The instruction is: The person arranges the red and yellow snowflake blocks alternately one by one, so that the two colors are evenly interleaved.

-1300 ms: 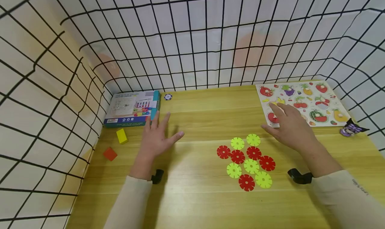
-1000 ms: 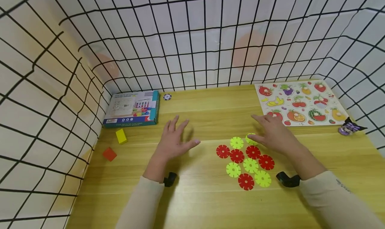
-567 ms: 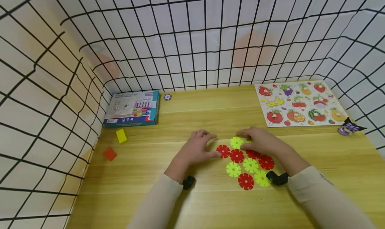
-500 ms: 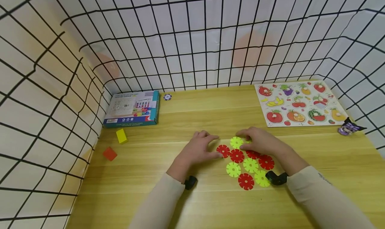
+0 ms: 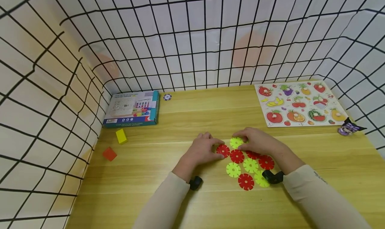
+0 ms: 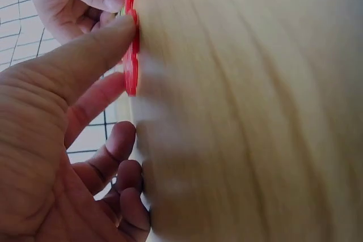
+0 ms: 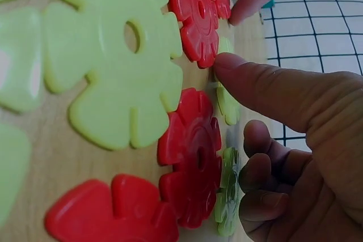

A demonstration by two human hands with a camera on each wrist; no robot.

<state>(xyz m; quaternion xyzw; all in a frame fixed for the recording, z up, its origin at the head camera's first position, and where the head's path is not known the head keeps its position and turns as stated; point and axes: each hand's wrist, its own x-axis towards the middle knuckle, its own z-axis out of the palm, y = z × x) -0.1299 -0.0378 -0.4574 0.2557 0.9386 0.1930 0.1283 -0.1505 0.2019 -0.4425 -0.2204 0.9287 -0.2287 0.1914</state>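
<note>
Notched plastic snowflake discs, red and yellow-green, lie flat in a cluster on the wooden table. My left hand [image 5: 202, 150] has thumb and index finger at opposite edges of the leftmost red snowflake disc [image 5: 223, 151]. In the left wrist view that red snowflake disc [image 6: 131, 77] sits between the two fingers, while the other fingers curl loosely. My right hand [image 5: 260, 141] pinches the edges of a yellow-green snowflake disc [image 5: 235, 142] at the back of the cluster. The right wrist view shows its thumb [image 7: 266, 86] before that yellow-green disc [image 7: 228, 103]; the index fingertip is hidden there.
A boxed set [image 5: 131, 108], a poker chip [image 5: 167, 97], a yellow block [image 5: 121, 136] and a red block [image 5: 109, 153] are on the left. A fruit puzzle board [image 5: 300, 103] and a small purple figure [image 5: 349, 127] lie at right. Black wire mesh [image 5: 205, 38] surrounds the table.
Both hands have come inward from the sides to the disc cluster. Over the last half second the left thumb and index finger moved right around the red disc; the right hand shifted slightly left.
</note>
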